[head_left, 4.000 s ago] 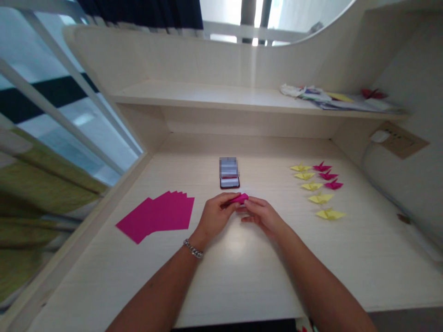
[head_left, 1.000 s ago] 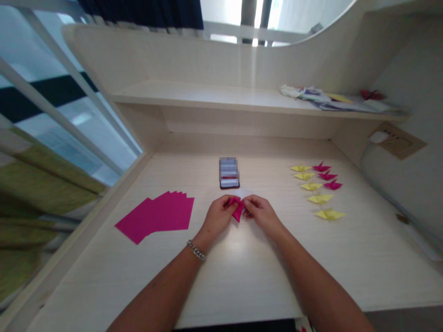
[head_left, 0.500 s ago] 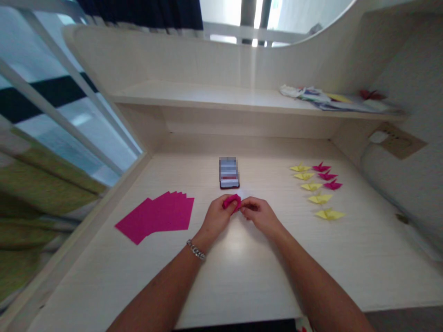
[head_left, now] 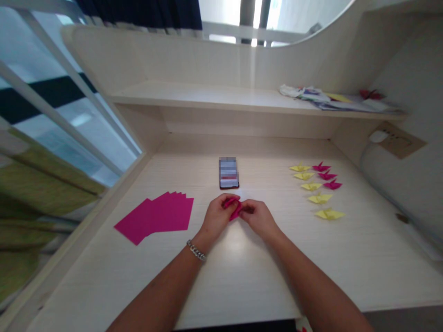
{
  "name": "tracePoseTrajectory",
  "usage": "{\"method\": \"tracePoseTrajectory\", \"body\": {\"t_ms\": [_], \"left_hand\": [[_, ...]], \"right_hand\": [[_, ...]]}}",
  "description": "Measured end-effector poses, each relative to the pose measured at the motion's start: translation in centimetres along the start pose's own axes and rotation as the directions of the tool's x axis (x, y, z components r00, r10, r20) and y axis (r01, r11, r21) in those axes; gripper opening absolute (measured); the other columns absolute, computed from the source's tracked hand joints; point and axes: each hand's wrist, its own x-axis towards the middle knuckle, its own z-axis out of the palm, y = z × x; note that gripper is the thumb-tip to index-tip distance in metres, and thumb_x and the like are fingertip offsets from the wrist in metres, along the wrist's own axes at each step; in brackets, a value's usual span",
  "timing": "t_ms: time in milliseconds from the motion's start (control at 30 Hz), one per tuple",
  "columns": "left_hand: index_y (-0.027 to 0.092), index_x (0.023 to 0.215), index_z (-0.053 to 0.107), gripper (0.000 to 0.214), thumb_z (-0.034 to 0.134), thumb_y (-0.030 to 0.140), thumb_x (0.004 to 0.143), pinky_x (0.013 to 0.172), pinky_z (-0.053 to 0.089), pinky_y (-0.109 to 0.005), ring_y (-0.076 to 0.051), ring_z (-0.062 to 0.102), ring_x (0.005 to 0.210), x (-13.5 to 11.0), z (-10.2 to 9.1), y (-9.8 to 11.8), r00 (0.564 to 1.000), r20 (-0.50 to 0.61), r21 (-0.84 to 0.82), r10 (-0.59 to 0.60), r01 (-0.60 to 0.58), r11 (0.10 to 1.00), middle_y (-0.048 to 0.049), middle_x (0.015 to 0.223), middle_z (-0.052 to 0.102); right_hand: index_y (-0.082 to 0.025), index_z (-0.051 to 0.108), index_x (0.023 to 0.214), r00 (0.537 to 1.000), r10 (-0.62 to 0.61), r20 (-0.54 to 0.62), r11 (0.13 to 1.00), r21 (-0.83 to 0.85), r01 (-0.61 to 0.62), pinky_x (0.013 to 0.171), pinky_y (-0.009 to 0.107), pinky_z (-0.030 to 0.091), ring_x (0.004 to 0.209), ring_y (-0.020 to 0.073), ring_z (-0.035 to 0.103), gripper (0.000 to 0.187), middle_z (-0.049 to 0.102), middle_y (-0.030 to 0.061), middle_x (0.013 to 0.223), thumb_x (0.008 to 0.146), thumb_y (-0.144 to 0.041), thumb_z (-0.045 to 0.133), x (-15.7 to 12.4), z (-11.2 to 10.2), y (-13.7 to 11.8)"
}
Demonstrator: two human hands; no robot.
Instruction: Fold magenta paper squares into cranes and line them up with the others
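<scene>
A small folded piece of magenta paper (head_left: 236, 212) is held between my two hands over the middle of the desk. My left hand (head_left: 218, 214) pinches it from the left, thumb on top. From the right, the fingertips of my right hand (head_left: 259, 215) close on its edge. Parts of the folds are hidden by my fingers. To the left lies a fanned stack of flat magenta paper squares (head_left: 169, 212). On the right stand two columns of folded paper cranes, several yellow cranes (head_left: 320, 198) and three magenta cranes (head_left: 327, 175).
A phone (head_left: 229, 173) with a lit, blurred screen lies just beyond my hands. A shelf (head_left: 207, 99) runs across the back, with papers (head_left: 318, 97) on its right part. A plug and cable (head_left: 379, 136) sit at the right wall. Bed rails (head_left: 69, 87) border the left side.
The folded magenta paper has turned, and more of it shows below my left thumb. My right fingers have closed in on its right edge.
</scene>
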Motion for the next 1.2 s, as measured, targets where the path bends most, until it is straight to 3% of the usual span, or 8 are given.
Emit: {"method": "tracePoseTrajectory", "body": {"t_ms": [200, 433, 967, 1200], "left_hand": [[0.015, 0.093, 0.067, 0.027, 0.071, 0.025, 0.068, 0.074, 0.049, -0.031, -0.019, 0.063, 0.082, 0.1, -0.1, -0.3, 1.000, -0.006, -0.019, -0.003, 0.003, 1.000, -0.0082, 0.091, 0.069], [0.015, 0.089, 0.068, 0.024, 0.071, 0.023, 0.068, 0.074, 0.049, -0.031, -0.019, 0.063, 0.081, 0.2, 0.0, -0.2, 0.998, -0.056, -0.004, -0.002, 0.002, 1.000, -0.0075, 0.087, 0.069], [0.014, 0.087, 0.069, 0.025, 0.070, 0.013, 0.062, 0.075, 0.052, -0.033, -0.020, 0.066, 0.080, 0.4, -0.2, -0.7, 0.999, -0.024, -0.003, 0.031, -0.031, 1.000, -0.0086, 0.089, 0.071], [0.013, 0.089, 0.069, 0.024, 0.067, 0.014, 0.065, 0.077, 0.051, -0.034, -0.021, 0.066, 0.083, 0.3, -0.3, -0.7, 0.999, -0.018, 0.035, 0.029, -0.028, 0.999, -0.0102, 0.091, 0.071]], "right_hand": [[-0.016, 0.070, 0.077, 0.991, 0.109, -0.081, 0.975, 0.202, -0.090, 0.062, 0.027, 0.046, 0.062, 0.0149, 0.059, 0.014, 0.067, 0.0025, 0.069, 0.068, -0.022, 0.061, 0.5, 0.1, 0.5], [-0.016, 0.069, 0.080, 0.988, 0.123, -0.096, 0.954, 0.286, -0.091, 0.056, 0.025, 0.044, 0.060, 0.0132, 0.056, 0.025, 0.065, 0.0032, 0.070, 0.072, -0.039, 0.066, 0.5, 0.1, 0.5], [-0.017, 0.074, 0.095, 0.986, 0.159, -0.052, 0.954, 0.264, -0.140, 0.060, 0.028, 0.047, 0.065, 0.0160, 0.062, 0.036, 0.073, 0.0082, 0.082, 0.067, -0.041, 0.072, 0.1, -0.2, -0.1], [-0.018, 0.074, 0.094, 0.991, 0.064, -0.116, 0.994, 0.093, -0.053, 0.060, 0.029, 0.049, 0.067, 0.0178, 0.063, 0.030, 0.073, 0.0080, 0.081, 0.070, -0.035, 0.069, -0.1, -0.3, -0.5]]}}
